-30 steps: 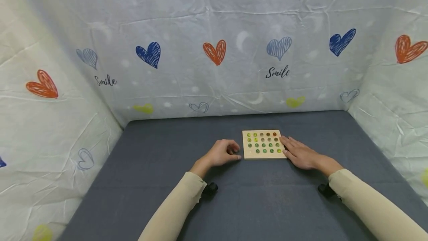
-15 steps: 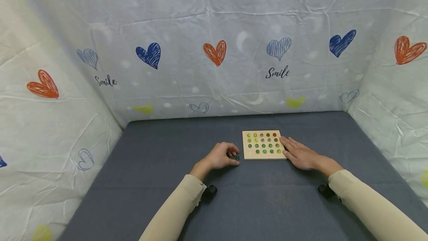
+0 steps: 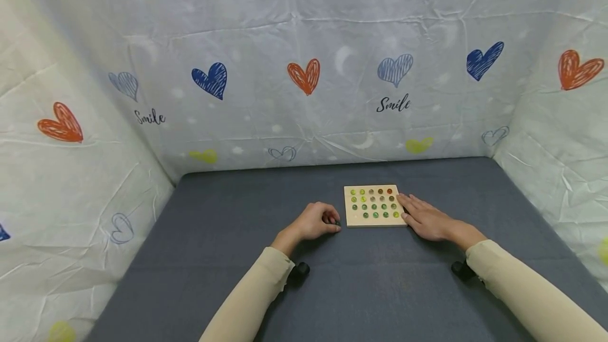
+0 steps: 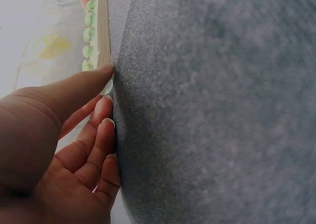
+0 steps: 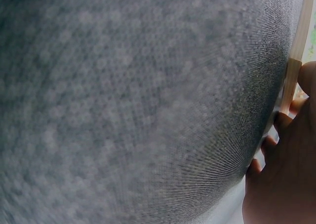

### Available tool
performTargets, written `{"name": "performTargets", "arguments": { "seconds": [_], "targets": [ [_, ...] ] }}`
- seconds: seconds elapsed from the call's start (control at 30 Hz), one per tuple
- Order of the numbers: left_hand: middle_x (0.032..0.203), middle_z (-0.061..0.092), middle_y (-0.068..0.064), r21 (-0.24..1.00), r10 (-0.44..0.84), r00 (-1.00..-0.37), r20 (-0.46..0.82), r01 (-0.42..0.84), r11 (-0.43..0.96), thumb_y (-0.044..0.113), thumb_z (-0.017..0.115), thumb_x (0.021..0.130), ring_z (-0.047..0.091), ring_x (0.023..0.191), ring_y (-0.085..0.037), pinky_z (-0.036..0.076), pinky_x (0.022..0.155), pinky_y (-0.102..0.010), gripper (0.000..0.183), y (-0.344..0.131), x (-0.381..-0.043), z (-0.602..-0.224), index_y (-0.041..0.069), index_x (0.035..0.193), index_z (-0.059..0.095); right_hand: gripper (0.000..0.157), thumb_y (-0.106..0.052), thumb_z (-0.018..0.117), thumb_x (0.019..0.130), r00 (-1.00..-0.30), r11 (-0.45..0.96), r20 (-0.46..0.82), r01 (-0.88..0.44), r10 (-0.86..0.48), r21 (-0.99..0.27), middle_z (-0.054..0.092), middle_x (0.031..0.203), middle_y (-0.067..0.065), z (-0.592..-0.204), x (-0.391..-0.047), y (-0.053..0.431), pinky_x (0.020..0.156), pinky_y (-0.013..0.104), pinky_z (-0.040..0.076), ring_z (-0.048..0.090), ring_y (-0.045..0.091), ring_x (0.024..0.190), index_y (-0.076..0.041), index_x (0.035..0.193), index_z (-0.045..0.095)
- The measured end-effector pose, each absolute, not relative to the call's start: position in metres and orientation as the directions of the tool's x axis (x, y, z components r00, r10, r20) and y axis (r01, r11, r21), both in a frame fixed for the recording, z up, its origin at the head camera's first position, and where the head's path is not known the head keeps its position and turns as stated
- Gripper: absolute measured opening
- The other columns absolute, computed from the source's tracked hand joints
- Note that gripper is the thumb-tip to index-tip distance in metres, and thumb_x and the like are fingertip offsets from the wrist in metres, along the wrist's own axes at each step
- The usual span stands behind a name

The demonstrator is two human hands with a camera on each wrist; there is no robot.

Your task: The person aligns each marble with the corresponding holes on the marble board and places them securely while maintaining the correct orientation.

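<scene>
A pale wooden board (image 3: 371, 221) lies on the table, with rows of green, yellow, brown and red glass marbles (image 3: 375, 207) in its hollows. The hollow at its front left corner is bare. Just left of the board, my left hand (image 3: 314, 220) pinches a glass marble (image 4: 107, 87) between thumb and fingertips, low over the cloth; the fingers partly hide it. My right hand (image 3: 427, 219) lies flat, its straight fingers touching the board's right edge. In the right wrist view, the thumb and fingertips meet the board's wooden side (image 5: 295, 73).
Dark grey cloth covers the table (image 3: 228, 210). Behind it and at both sides hangs a white curtain (image 3: 256, 94) printed with hearts and words. A black device sits at each wrist, under the cream sleeves (image 3: 252, 289).
My left hand's thumb and fingers have come together around a dark green marble beside the board. The right hand and the board have stayed in place.
</scene>
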State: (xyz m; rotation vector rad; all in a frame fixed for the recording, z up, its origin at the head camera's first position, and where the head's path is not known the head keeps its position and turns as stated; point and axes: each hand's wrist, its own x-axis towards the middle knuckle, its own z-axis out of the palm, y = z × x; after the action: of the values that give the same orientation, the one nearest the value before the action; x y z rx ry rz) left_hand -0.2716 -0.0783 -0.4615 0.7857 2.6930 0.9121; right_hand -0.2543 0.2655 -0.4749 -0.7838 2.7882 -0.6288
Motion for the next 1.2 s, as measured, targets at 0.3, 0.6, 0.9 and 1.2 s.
{"name": "performTargets", "arguments": {
  "seconds": [0.3, 0.6, 0.9, 1.2],
  "targets": [
    [0.083, 0.068, 0.002, 0.612, 0.548, -0.837, 0.008, 0.438, 0.659, 0.013, 0.08, 0.09, 0.059, 0.073, -0.007, 0.05, 0.069, -0.026, 0.009, -0.078, -0.273, -0.461, 0.008, 0.096, 0.075, 0.064, -0.039, 0.031, 0.113, -0.847, 0.782, -0.07, -0.451, -0.527, -0.429, 0.018, 0.167, 0.024, -0.479, -0.257, 0.266, 0.12, 0.063, 0.015, 0.014, 0.049, 0.152, -0.001, 0.162, 0.018],
    [0.086, 0.068, -0.001, 0.65, 0.513, -0.856, 0.06, 0.424, 0.631, 0.012, 0.078, 0.092, 0.06, 0.074, -0.01, 0.05, 0.069, -0.027, 0.011, -0.075, -0.273, -0.461, 0.006, 0.1, 0.074, 0.063, -0.035, 0.032, 0.113, -0.861, 0.806, -0.096, -0.422, -0.5, -0.416, 0.015, 0.168, 0.022, -0.483, -0.26, 0.265, 0.121, 0.061, 0.014, 0.011, 0.046, 0.154, 0.0, 0.163, 0.015],
    [0.09, 0.067, -0.001, 0.665, 0.494, -0.865, 0.091, 0.422, 0.616, 0.014, 0.077, 0.094, 0.06, 0.079, -0.011, 0.051, 0.073, -0.029, 0.011, -0.067, -0.273, -0.459, 0.007, 0.102, 0.073, 0.063, -0.037, 0.032, 0.113, -0.855, 0.798, -0.093, -0.43, -0.51, -0.422, 0.015, 0.168, 0.023, -0.476, -0.256, 0.265, 0.12, 0.063, 0.014, 0.012, 0.048, 0.153, -0.001, 0.163, 0.016],
    [0.089, 0.067, -0.001, 0.675, 0.489, -0.867, 0.094, 0.417, 0.609, 0.012, 0.077, 0.093, 0.061, 0.078, -0.011, 0.052, 0.072, -0.028, 0.011, -0.06, -0.273, -0.459, 0.007, 0.102, 0.072, 0.064, -0.039, 0.032, 0.113, -0.856, 0.798, -0.096, -0.426, -0.508, -0.427, 0.015, 0.168, 0.022, -0.482, -0.259, 0.267, 0.121, 0.062, 0.013, 0.011, 0.046, 0.154, -0.002, 0.163, 0.015]
  ]
}}
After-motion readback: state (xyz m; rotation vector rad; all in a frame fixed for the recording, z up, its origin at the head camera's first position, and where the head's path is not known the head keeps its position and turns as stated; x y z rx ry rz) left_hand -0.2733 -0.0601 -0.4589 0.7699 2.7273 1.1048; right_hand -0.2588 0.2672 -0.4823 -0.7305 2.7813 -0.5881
